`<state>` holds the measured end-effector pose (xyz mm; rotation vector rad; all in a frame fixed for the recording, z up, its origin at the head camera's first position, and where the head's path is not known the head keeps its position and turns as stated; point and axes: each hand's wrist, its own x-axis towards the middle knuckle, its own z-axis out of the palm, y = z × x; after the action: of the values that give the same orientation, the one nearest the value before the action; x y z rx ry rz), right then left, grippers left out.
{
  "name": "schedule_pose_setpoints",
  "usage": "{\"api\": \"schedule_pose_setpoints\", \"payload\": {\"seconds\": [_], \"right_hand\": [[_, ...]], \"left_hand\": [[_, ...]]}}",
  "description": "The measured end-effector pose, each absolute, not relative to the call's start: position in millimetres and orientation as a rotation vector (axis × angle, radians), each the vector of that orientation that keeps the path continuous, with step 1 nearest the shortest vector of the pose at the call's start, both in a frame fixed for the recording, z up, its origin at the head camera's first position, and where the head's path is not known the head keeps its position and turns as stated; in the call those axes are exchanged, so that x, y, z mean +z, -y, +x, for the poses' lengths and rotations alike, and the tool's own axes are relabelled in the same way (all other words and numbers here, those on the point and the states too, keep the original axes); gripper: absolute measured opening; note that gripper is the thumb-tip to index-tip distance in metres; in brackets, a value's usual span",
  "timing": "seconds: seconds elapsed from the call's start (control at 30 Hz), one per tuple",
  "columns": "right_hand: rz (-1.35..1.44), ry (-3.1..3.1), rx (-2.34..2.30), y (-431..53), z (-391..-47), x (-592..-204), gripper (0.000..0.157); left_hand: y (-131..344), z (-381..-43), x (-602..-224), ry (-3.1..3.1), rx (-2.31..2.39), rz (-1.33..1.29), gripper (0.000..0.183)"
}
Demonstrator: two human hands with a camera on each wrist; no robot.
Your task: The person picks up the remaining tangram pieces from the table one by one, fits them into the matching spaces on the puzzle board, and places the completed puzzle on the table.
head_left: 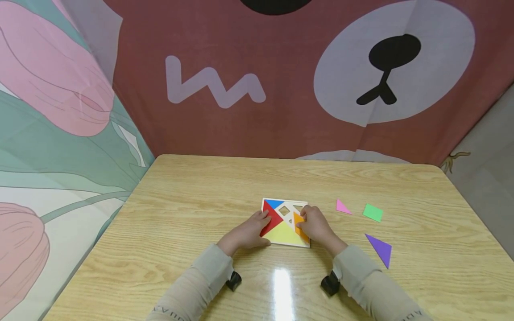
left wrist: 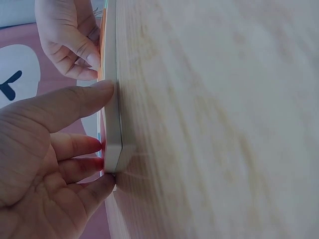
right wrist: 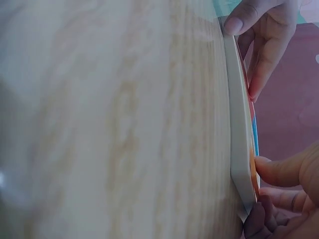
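A white tangram board lies on the wooden table, holding a red triangle, a blue triangle and a yellow triangle. My left hand grips its left side, thumb along the near edge and fingertips on the red piece and the corner. At the board's right side, my right hand pinches an orange parallelogram. In the right wrist view the thumb presses on this orange piece, fingers bent around the board's corner. Bare cut-out shapes show near the board's top right.
Right of the board lie a pink triangle, a green parallelogram and a larger purple triangle. Black wrist cameras hang below both sleeves. A printed cloth rises behind the table's far edge.
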<state>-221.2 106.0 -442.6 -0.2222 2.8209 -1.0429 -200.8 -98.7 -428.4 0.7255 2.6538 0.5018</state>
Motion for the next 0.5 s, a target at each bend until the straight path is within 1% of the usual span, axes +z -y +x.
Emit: {"api": "schedule_pose_setpoints", "payload": {"seconds": [0.5], "right_hand": [[-0.143,-2.841,-1.004,-105.2,-219.6,-444.0,0.024]], "left_hand": [[99.1,-202.2,-431.0,-2.652,0.506,0.713,0.069]]}}
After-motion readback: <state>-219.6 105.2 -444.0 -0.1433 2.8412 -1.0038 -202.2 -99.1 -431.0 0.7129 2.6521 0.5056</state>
